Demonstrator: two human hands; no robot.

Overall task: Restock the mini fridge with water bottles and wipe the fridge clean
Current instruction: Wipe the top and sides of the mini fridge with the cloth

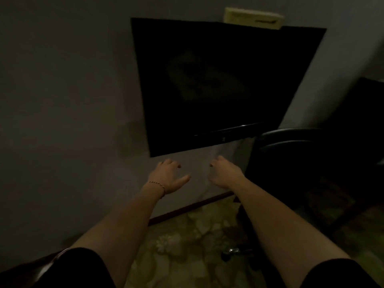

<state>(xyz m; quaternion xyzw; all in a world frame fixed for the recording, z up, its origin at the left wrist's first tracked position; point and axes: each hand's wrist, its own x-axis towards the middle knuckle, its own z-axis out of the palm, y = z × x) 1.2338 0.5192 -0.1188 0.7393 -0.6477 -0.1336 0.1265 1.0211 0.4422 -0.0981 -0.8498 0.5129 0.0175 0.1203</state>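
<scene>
Dimly lit: my left hand (168,176) and right hand (223,173) reach forward with loosely spread fingers, holding nothing, just below a dark wall-mounted screen (218,80); I see neither fridge nor bottles.

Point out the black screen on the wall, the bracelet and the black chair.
black screen (218,80): head view, middle of its dark panel.
bracelet (159,185): head view, on the beaded band round the left wrist.
black chair (295,138): head view, its curved upper edge.
</scene>
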